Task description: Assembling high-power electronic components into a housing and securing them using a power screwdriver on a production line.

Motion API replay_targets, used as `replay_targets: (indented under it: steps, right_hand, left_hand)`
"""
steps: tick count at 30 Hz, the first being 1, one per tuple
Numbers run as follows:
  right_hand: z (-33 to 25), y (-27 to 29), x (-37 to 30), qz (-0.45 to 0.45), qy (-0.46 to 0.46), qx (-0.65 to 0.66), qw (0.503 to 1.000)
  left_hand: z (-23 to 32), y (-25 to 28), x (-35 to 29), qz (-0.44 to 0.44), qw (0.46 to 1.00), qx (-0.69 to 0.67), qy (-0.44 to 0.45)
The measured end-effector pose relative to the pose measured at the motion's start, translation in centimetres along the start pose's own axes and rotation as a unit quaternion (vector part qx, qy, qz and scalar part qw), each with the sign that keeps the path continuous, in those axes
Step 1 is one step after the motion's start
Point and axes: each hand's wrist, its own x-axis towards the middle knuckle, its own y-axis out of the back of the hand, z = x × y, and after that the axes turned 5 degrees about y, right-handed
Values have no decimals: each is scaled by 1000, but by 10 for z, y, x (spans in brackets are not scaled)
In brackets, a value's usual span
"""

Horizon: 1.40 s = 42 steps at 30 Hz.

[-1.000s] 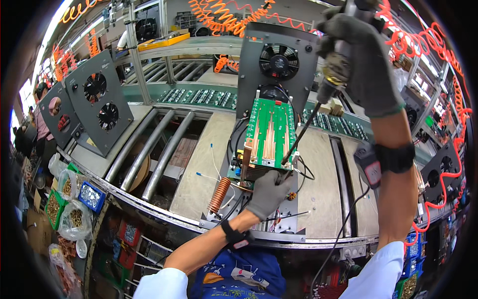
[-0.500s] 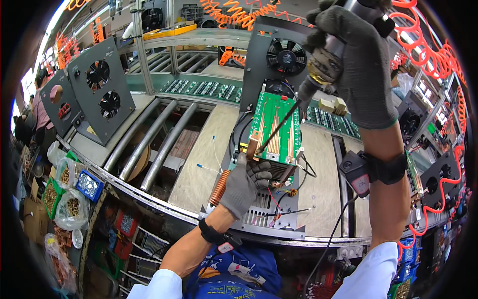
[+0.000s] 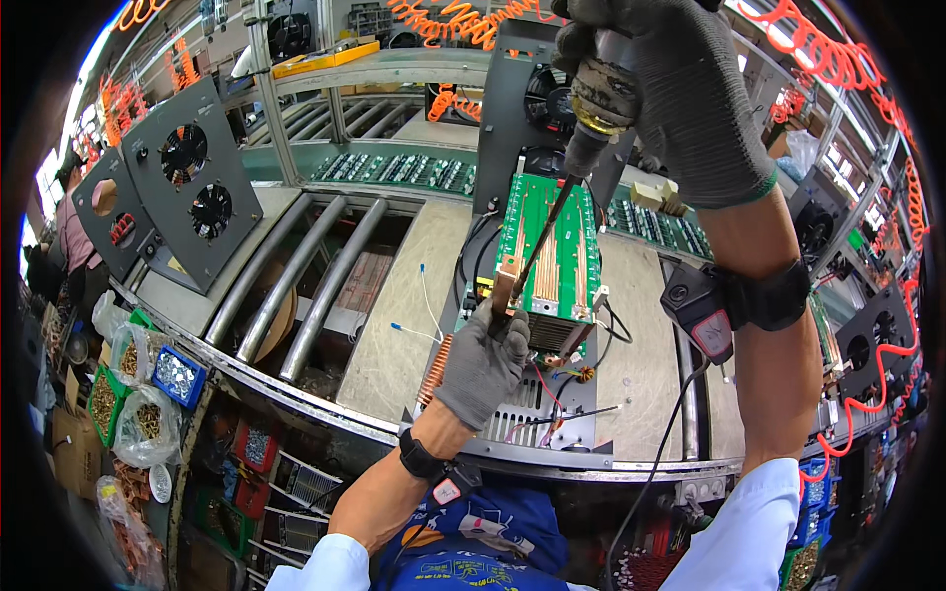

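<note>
Left hand (image 3: 481, 369) by board's (image 3: 581, 246) near edge

The gloved right hand (image 3: 695, 103) grips a power screwdriver (image 3: 603, 91), its bit (image 3: 544, 236) slanting down to a copper bar (image 3: 506, 279) at the gloved left hand (image 3: 480, 366), a green circuit board (image 3: 579, 222) just beyond that hand.

Got two gloved hands (image 3: 483, 366) (image 3: 685, 94), one power driver (image 3: 603, 94). Two fans (image 3: 183, 155) on the bigger left panel (image 3: 232, 172), three rollers (image 3: 335, 289) alongside.
</note>
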Motion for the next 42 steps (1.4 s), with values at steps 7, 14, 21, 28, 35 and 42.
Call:
replay_targets:
  steps: [7, 14, 21, 28, 35, 42]
  right_hand:
    - [9, 7, 3, -70, 69, 19, 995]
    - [6, 10, 9, -92, -6, 92, 991]
    - [14, 5, 8, -64, 40, 34, 997]
    - [21, -1, 19, -51, 60, 23, 997]
    - [25, -4, 21, -42, 69, 20, 997]
    - [25, -6, 28, -38, 80, 18, 996]
  left_hand:
    - [-2, 8, 4, -46, 999, -24, 6]
    - [0, 10, 1, -74, 997, 13, 5]
    - [1, 2, -2, -52, 998, 41, 6]
    - [20, -14, -37, 158, 887, 432, -33]
    - [42, -16, -31, 121, 508, 799, -298]
    - [46, -28, -15, 90, 338, 907, -234]
